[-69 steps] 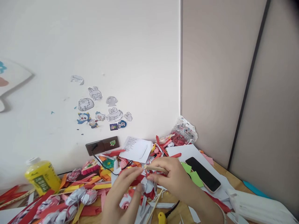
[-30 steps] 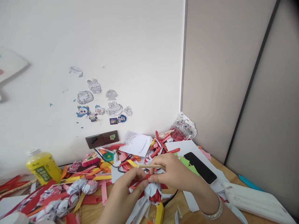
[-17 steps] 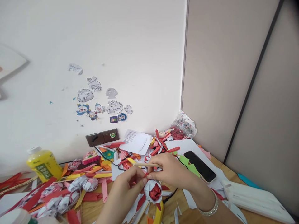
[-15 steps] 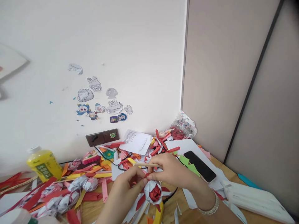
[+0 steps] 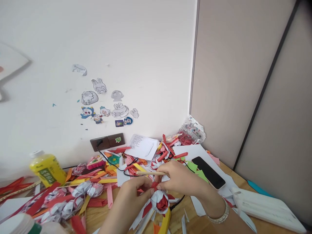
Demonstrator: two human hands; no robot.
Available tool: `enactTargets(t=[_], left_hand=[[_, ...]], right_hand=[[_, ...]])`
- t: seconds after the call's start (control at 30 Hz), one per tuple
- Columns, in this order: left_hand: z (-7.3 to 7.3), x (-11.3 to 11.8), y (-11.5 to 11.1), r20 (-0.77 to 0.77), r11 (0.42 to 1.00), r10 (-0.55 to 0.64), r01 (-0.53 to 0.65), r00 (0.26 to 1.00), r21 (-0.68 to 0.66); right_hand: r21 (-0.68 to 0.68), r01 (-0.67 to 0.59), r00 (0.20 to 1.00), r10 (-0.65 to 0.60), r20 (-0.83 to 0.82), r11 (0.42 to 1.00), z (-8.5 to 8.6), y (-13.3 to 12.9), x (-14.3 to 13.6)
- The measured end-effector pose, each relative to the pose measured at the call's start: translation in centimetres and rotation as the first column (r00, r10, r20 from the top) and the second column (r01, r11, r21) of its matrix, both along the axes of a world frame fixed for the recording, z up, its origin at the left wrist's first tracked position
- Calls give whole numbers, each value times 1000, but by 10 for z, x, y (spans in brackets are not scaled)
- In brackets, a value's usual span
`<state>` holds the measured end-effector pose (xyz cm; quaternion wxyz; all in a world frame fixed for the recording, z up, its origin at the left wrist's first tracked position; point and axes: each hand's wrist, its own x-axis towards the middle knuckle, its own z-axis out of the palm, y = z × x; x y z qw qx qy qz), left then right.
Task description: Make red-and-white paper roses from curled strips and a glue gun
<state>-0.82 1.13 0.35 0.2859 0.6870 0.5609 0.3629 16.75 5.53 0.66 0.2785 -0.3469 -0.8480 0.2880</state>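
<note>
Pinching red paper (image 5: 154,186) at the 11 o'clock side of a red-and-white paper flower (image 5: 162,203), both hands meet in the head view. The left hand (image 5: 134,195) has gone from spread fingers to a narrow pinch. The right hand (image 5: 175,177) pinches opposite and also retains a wooden stick (image 5: 151,173), directed to 9 o'clock. Judged from this change, the flower is now steadied from two sides. A yellow tool (image 5: 165,224) lies near it at 6 o'clock. Clearance: bare tabletop (image 5: 200,224) opens at 4 o'clock, among thin scraps. Paper strips (image 5: 108,181) crowd 10 o'clock; a phone (image 5: 208,172) and the tabletop edge along the partition (image 5: 243,81) limit travel at 2 o'clock.
</note>
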Motion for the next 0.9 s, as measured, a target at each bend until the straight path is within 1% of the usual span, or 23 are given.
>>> enactTargets(t=[0.13, 0.23, 0.37, 0.4, 0.47, 0.53, 0.6, 0.63, 0.77, 0.9], left_hand=[[0, 2, -1, -35, 1000, -4, 5, 999, 28], [-3, 4, 0, -81, 999, -39, 40, 996, 7], [-4, 4, 2, -74, 1000, -6, 4, 997, -27], [-3, 3, 3, -57, 999, -7, 4, 998, -48], [-2, -1, 4, 19, 992, -40, 42, 999, -117], [-2, -6, 6, 165, 974, -50, 85, 985, -208], [-2, -11, 7, 311, 952, -19, 113, 950, -286], [-2, -12, 8, 351, 944, -7, 122, 936, -305], [-6, -13, 9, 356, 941, -63, 175, 932, -290], [-8, -11, 8, 394, 947, -29, 152, 919, -285]], right_hand=[[30, 21, 1000, -21, 14, 999, -1, 0, 0], [106, 25, 1000, -26, 6, 994, -2, -1, -2], [205, 53, 998, -61, 32, 977, -4, -2, -5], [218, 55, 997, -65, 40, 974, -5, -1, -5], [236, 51, 998, -60, 33, 970, -5, -1, -4], [224, 27, 1000, -27, -4, 974, -5, 0, -3], [203, -6, 999, 16, -48, 979, -5, 0, -3], [197, -20, 997, 34, -64, 980, -5, 0, -3], [242, -32, 998, 44, -41, 970, -6, 0, -5], [301, -39, 999, 37, 11, 953, -6, 0, -6]])
